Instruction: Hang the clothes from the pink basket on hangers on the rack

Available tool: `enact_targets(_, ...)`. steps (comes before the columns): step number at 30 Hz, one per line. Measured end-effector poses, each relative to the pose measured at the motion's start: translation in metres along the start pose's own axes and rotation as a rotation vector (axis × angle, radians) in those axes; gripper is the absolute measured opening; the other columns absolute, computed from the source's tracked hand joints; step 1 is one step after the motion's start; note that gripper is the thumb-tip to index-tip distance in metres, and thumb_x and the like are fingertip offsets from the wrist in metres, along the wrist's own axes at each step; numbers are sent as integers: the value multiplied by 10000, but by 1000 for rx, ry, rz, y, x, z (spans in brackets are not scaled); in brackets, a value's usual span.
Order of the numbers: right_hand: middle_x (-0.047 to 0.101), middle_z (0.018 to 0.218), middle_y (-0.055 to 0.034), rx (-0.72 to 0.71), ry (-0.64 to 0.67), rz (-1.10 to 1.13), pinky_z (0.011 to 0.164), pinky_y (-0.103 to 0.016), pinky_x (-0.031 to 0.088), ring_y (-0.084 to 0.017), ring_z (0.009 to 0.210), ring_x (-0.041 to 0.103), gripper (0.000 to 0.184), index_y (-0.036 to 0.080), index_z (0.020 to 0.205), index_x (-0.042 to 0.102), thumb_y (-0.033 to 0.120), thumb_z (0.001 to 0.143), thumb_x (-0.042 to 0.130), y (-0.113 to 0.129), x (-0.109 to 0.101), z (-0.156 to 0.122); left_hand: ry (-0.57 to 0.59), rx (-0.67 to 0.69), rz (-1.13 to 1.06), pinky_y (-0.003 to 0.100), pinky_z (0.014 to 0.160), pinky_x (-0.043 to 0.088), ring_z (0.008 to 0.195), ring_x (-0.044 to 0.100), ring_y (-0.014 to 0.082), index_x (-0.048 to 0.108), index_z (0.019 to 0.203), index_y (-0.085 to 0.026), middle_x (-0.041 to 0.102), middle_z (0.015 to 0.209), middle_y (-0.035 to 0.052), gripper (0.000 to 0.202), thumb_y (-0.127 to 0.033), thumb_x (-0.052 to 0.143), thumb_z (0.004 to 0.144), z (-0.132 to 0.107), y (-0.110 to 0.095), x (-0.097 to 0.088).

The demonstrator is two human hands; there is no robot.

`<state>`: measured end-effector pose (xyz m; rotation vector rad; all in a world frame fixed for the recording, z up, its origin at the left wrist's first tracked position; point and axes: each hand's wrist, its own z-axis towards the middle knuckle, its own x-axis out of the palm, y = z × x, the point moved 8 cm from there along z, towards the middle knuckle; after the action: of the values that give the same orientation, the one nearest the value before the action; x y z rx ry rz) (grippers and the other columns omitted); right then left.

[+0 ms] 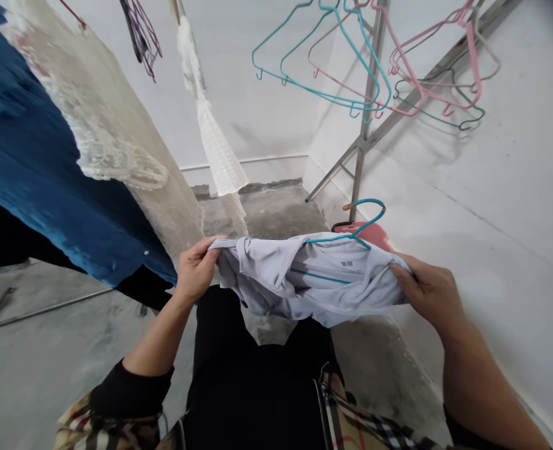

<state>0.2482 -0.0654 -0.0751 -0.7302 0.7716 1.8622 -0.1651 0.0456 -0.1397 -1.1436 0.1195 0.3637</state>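
Observation:
A light grey shirt (313, 278) hangs stretched between my two hands at waist height, with a teal hanger (358, 228) pushed inside it and its hook sticking up at the top right. My left hand (195, 270) is closed on the shirt's left edge. At the shirt's right edge, my right hand (428, 290) pinches the cloth. Below the shirt are my black trousers (252, 375).
A blue garment (37, 169), a beige lace piece (102, 125) and a white knit strip (217, 150) hang at left and centre. Teal and pink empty hangers (374, 69) dangle from a metal rack (367, 112) by the white wall. A pink tub (372, 234) sits on the concrete floor.

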Motion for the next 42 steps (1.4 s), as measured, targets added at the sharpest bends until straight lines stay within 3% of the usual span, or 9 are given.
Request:
enact_targets(5,759,831,-53,117,-43,1,600,-260,527,-196,701,715,308,207,1027,704,377,933,464,-10,-4,1,-125,-4,-1,313,896,505,966,657,203,743,973,-181,734,994,61,321,-442,613,838,-5,12,-7)
enact_targets(8,749,789,-72,184,-117,-91,577,-282,508,-214,660,699,349,194,1013,722,417,925,467,-15,-12,11,-117,-121,-82,339,924,495,984,654,211,722,1027,-169,724,1032,81,392,-476,660,791,-11,31,0)
enact_targets(12,735,747,-114,256,-271,-231,559,-317,472,-252,640,680,434,173,1005,748,499,904,480,-13,-37,43,-64,-251,-197,313,832,514,852,652,177,679,1120,-157,713,940,68,506,-496,697,745,-26,48,13)
enact_targets(19,720,789,-99,343,-308,-421,650,-367,461,-297,762,668,366,228,1047,722,447,909,464,30,-71,157,134,-207,-185,261,713,492,728,593,143,681,1116,-158,647,791,24,439,-457,648,796,-49,41,43)
enact_targets(25,692,1029,-127,277,-309,-303,894,-413,446,-265,1029,611,295,168,1065,655,345,936,458,73,-74,276,218,-189,-197,267,731,492,742,593,148,686,1126,-167,659,814,36,420,-449,618,824,-56,34,57)
enact_targets(31,622,1205,-165,287,-293,-256,978,-488,406,-295,1149,565,295,149,1176,596,211,948,418,104,-61,361,238,-176,-209,275,747,512,752,617,158,703,1101,-164,685,828,51,418,-457,618,815,-54,26,54)
enact_targets(35,629,1174,-163,277,-256,-181,989,-516,414,-314,1179,559,286,141,1133,598,172,947,383,106,-31,400,217,-169,-205,277,728,527,732,631,164,715,1078,-162,690,798,51,415,-462,622,807,-49,26,47)
enact_targets(42,624,1013,-127,-102,-285,86,993,-647,361,-373,1213,545,464,99,967,622,388,1013,262,94,39,459,219,-199,-234,290,745,542,747,649,176,722,1075,-186,700,809,51,405,-473,636,803,-43,32,51)
